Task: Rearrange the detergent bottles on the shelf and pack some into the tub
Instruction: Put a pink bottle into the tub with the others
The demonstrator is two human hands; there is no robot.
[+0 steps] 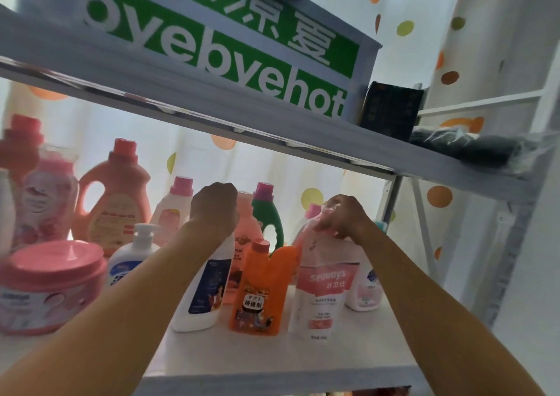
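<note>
My left hand [215,206] grips the top of a white bottle with a dark blue label [203,292], which stands on the white shelf [272,353]. My right hand [341,217] pinches the top of a white and pink refill pouch [321,292] that stands upright. Between the two stands an orange bottle with a pink cap [260,289]. Behind them stand a green bottle [268,217], a peach bottle [247,229] and a small white bottle [365,286] at the right. No tub for packing shows in this view.
At the left stand a pink-lidded jar [48,283], a white pump bottle [133,253], a large orange jug [116,192], a pink-patterned bottle [45,195] and a white bottle with a pink cap [172,210]. The upper shelf [272,129] hangs low overhead, bearing a green-lettered box [230,47].
</note>
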